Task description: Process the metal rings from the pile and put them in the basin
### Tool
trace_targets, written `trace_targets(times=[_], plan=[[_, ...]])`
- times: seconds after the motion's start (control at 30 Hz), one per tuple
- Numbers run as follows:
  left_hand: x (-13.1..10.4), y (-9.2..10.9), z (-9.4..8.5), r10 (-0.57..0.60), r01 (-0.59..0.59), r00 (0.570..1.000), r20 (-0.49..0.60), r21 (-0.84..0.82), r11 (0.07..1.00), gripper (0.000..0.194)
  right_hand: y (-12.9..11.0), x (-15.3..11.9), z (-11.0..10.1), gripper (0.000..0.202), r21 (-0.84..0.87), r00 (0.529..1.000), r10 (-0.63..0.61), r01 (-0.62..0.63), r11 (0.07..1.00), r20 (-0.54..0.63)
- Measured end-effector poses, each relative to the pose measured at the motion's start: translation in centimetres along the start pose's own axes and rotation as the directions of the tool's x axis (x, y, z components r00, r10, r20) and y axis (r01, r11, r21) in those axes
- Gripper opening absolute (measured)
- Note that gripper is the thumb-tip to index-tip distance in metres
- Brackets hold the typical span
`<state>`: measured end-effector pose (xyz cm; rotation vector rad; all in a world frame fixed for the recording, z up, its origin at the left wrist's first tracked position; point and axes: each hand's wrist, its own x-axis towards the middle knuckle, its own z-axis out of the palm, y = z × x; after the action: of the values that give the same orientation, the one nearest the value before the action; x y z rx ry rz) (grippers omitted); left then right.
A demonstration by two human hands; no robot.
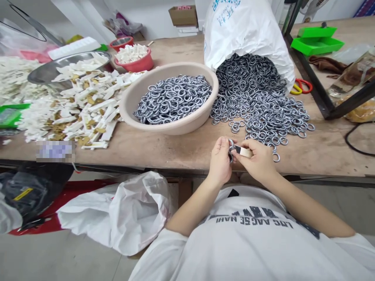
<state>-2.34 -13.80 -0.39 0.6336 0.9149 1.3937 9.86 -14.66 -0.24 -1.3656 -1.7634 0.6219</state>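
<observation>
My left hand is closed on a few grey rings above the table's front edge. My right hand grips a small cream-coloured block with a dark end; its exact kind is unclear. The dark end points at the rings, and the fingers of both hands nearly meet there. Just beyond my hands lies a heap of loose grey rings, spilling from a white sack lying on its side. To the left, a beige basin holds many more of these rings.
White strip-like pieces are piled on the left of the table, with a steel bowl and a red bowl behind. A black metal frame and scissors are at the right. Below the table sits a white bag.
</observation>
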Motion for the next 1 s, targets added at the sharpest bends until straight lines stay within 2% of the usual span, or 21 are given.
trace_targets(times=[0.1,0.2,0.27,0.33,0.4,0.5,0.57,0.63,0.77,0.93,1.0], plan=[[-0.2,-0.4,-0.1,0.018,-0.018,1.0,-0.001,0.006,1.0,0.039,0.5,0.3,0.1,0.019,0.209,0.997,0.058,-0.068,0.976,0.054],[-0.2,-0.4,-0.7,0.033,-0.036,0.998,0.053,0.054,0.998,0.036,0.8,0.9,-0.5,0.028,0.493,0.982,0.15,-0.187,0.849,0.115],[-0.1,-0.3,-1.2,0.014,-0.025,0.995,0.096,0.107,0.994,0.032,0.8,1.4,-1.0,0.031,0.597,0.969,0.204,-0.245,0.764,0.137],[-0.1,-0.3,-1.8,-0.009,-0.01,0.992,0.124,0.152,0.988,0.028,0.7,1.9,-1.4,0.032,0.605,0.967,0.213,-0.253,0.755,0.139],[-0.2,-0.3,-2.1,-0.013,-0.015,0.99,0.144,0.19,0.982,0.031,0.4,2.2,-1.5,0.031,0.54,0.981,0.156,-0.193,0.819,0.114],[-0.5,-0.5,-2.3,-0.017,-0.03,0.981,0.192,0.236,0.971,0.045,-0.1,2.5,-1.3,0.029,0.352,0.994,0.048,-0.08,0.933,0.099],[-0.7,-0.6,-2.4,-0.014,-0.038,0.978,0.209,0.241,0.97,0.047,-0.4,2.5,-1.0,0.03,0.31,0.996,0.021,-0.048,0.95,0.09],[-0.8,-0.6,-2.6,0.012,-0.057,0.98,0.198,0.224,0.973,0.046,-0.8,2.5,-0.7,0.028,0.391,0.994,0.023,-0.065,0.918,0.111],[-1.1,-0.4,-3.0,0.036,-0.067,0.984,0.176,0.176,0.982,0.047,-1.1,2.4,-0.2,0.03,0.588,0.961,-0.019,-0.153,0.794,0.276],[-1.4,-0.4,-3.1,-0.019,0.0,0.986,0.164,0.114,0.993,0.048,-1.4,2.5,0.3,0.034,0.631,0.924,-0.019,-0.245,0.736,0.382],[-1.3,-0.4,-3.3,-0.024,0.005,0.987,0.162,0.121,0.993,0.048,-1.5,2.7,0.4,0.033,0.625,0.931,-0.014,-0.234,0.745,0.366]])
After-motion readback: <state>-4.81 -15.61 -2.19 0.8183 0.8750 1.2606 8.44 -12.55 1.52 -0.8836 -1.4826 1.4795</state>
